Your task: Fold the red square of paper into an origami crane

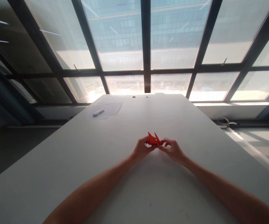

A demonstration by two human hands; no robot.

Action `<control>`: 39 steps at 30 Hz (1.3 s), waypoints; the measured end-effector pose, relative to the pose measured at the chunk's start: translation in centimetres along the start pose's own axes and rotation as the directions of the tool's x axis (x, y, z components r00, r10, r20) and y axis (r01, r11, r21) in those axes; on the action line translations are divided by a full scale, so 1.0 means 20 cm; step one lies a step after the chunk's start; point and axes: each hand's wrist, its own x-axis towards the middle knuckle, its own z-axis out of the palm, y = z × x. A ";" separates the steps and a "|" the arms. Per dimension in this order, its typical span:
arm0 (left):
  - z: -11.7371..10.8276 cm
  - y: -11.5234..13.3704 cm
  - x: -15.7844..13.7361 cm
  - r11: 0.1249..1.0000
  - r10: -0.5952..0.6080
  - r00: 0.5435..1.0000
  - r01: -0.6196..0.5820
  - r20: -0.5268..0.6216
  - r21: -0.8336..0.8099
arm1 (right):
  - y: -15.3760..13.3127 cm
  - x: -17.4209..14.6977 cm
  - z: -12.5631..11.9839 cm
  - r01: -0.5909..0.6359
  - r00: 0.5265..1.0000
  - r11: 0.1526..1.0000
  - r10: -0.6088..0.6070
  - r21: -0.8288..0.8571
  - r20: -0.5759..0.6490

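Between my two hands is a small piece of folded red paper (152,139), with two pointed flaps sticking up. My left hand (143,148) pinches its left and lower side between thumb and fingers. At its lower right side, the thumb and fingertips of my right hand (172,149) are closed on the paper. Both hands are low over the white table (125,174), near its middle. My fingers hide part of the paper's lower edge.
Several white paper sheets (108,107) lie at the table's far left, with a white pen-like object (98,112) on them. Two round holes pierce the far end, one being the left hole (133,97). Beyond the right edge, a coiled cable (223,121) lies by the windows.
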 end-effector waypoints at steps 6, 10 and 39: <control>0.01 0.01 0.00 0.998 0.064 0.993 -0.063 -0.103 0.016 | 0.02 -0.02 0.06 -0.149 0.986 0.965 0.162 0.217 -0.043; 0.00 0.04 0.00 0.984 0.159 0.975 -0.143 -0.158 0.109 | -0.02 -0.03 0.07 -0.238 0.964 0.937 0.260 0.257 -0.055; -0.05 0.08 -0.03 0.465 0.529 0.823 -0.484 0.205 0.742 | -0.07 -0.03 0.05 -0.213 0.943 0.677 0.331 0.704 -0.032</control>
